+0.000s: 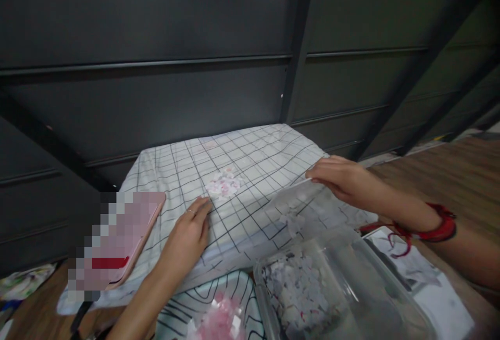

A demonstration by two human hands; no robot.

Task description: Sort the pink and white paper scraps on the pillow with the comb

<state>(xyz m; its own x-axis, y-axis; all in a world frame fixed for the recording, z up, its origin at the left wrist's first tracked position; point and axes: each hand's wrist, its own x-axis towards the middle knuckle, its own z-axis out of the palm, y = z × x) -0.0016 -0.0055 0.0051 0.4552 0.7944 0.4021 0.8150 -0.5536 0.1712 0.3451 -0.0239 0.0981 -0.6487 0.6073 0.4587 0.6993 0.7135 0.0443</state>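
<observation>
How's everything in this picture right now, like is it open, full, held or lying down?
Left hand: resting on the cloth, empty
Right hand: pinching the sheet's edge
Thin whitish sheet: edge lifted
Checked cloth: spread out, creased
Pale scraps: loosely heaped
Clear plastic box: partly filled with bits; lid unclear
Pink bundle: in clear wrapping, lying in the tray
Wavy-lined tray: holding the bundle
Red bracelet: worn

I can't read the pink device point(125, 241) at left, blurred into blocks. The near edge crops my view of the clear box point(361, 288) and pink bundle point(221, 316); markings on the scraps point(224, 184) are too small.
</observation>
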